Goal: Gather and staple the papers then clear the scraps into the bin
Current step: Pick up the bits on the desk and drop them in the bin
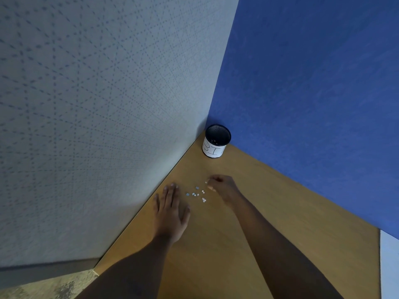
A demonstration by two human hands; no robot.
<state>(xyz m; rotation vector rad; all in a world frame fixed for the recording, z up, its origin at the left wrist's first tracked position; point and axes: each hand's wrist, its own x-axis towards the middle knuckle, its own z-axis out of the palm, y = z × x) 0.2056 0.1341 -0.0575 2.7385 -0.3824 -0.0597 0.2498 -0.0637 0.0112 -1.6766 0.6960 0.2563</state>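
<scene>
Scraps [197,194] step now, papers nowhere in frame. Bits scattered mid-frame on desk [269,212]. Left hand [170,210] flat beside them, fingers straight. Right hand [220,186] curled, looks like it's pinching some scraps. Bin [216,141] upper centre, in corner. Next: carry pinch over rim, let go.

The scraps [197,193] on the table [280,212] are too tiny to tell what they are. The right hand [222,186] tucks its fingertips under, so I cannot tell if it pinches one. The bin [212,151] shows 2 letters, B and I; the rest curves out of sight. Specks inside it are too small to tell. The left arm [138,266] and right arm [280,255] run off the bottom edge.
</scene>
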